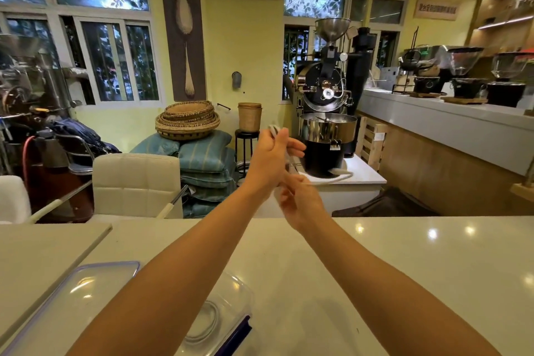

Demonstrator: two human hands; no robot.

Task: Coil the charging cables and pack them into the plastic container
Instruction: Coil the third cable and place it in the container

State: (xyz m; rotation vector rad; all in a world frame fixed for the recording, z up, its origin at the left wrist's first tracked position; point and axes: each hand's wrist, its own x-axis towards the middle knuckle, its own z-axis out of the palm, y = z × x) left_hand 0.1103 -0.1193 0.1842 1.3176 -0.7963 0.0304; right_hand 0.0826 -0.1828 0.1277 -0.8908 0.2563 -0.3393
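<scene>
Both arms are stretched out above the white counter. My left hand (pixel 271 156) is raised and holds loops of a white charging cable (pixel 339 178) wound round its fingers. My right hand (pixel 300 202) sits just below it and pinches the same cable, whose loose end trails off to the right in the air. A clear plastic container (pixel 231 295) stands at the near edge under my left forearm, with a coiled white cable (pixel 206 324) lying inside. Its clear lid (pixel 86 292) with a purple rim lies to the left of it.
The white counter (pixel 404 269) runs across the foreground, with a second slab (pixel 43 251) at the left. Beyond its far edge stand a white chair (pixel 135 182), stacked sacks with woven baskets, and a coffee roaster (pixel 326 124).
</scene>
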